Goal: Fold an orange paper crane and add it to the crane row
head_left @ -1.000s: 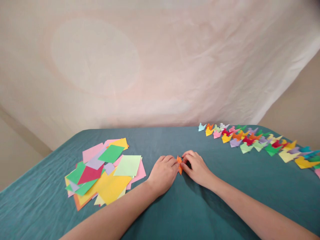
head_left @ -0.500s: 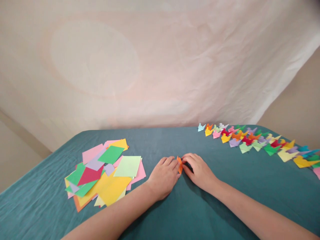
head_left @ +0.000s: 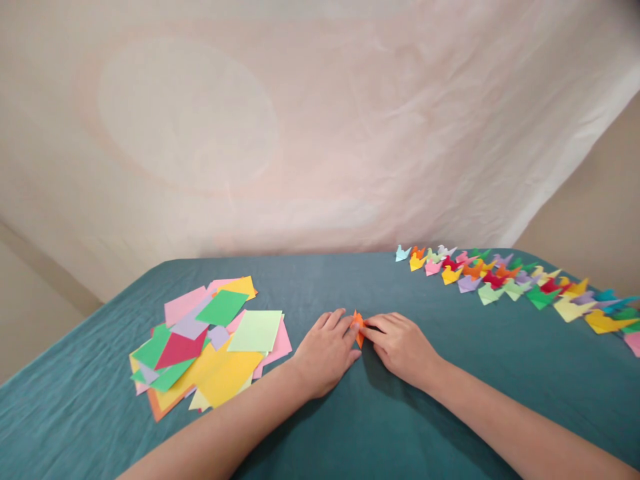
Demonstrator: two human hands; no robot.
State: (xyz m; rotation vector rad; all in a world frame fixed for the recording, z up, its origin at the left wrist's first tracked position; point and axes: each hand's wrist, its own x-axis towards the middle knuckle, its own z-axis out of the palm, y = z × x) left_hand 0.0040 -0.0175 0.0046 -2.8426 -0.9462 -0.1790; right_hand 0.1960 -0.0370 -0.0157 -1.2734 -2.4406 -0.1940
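Head view: both hands meet at a small folded orange paper point(head_left: 359, 339), which lies on the cloth-covered bench point(head_left: 310, 283) between their fingers. The left hand point(head_left: 325, 350) is palm down, fingers loosely spread and thumb held apart, touching the paper's left side. The right hand point(head_left: 405, 347) curls inward with a finger at the paper's right side; its grip is partly hidden, so I cannot tell whether it pinches or only presses.

The likeliest trouble is a crooked or torn crease, since the fingers hide much of the paper; uneven pressure from either side could also make it slip. Left of the left hand, loose paper sheets point(head_left: 225, 373) overlap in a heap, their edges close to the left forearm point(head_left: 240, 420), so a sideways sweep might scatter them. Beyond the right hand and to its right, rows of paper birds point(head_left: 493, 295) reach the bench's edge; a wide swing there could topple some. Room to move looks best straight ahead of both hands, toward the far edge.
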